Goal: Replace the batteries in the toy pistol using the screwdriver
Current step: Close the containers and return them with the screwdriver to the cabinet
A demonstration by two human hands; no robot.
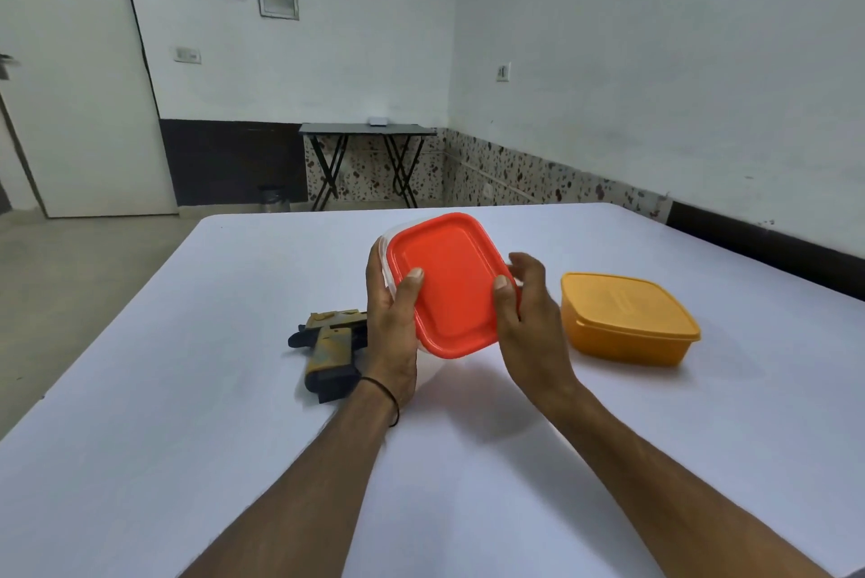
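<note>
A clear plastic box with a red lid (451, 285) is held above the white table (187, 413), tilted with the lid facing me. My left hand (391, 329) grips its left side, thumb on the lid. My right hand (526, 310) holds its right edge, thumb pressed on the lid rim. The toy pistol (327, 348), tan and dark with worn paint, lies flat on the table just left of my left wrist, partly hidden by that hand. No screwdriver or batteries show; the box's contents are hidden.
An orange box with its lid on (627, 320) sits on the table to the right of my hands. A small folding table (367, 130) stands by the far wall, a door (79, 109) at the left.
</note>
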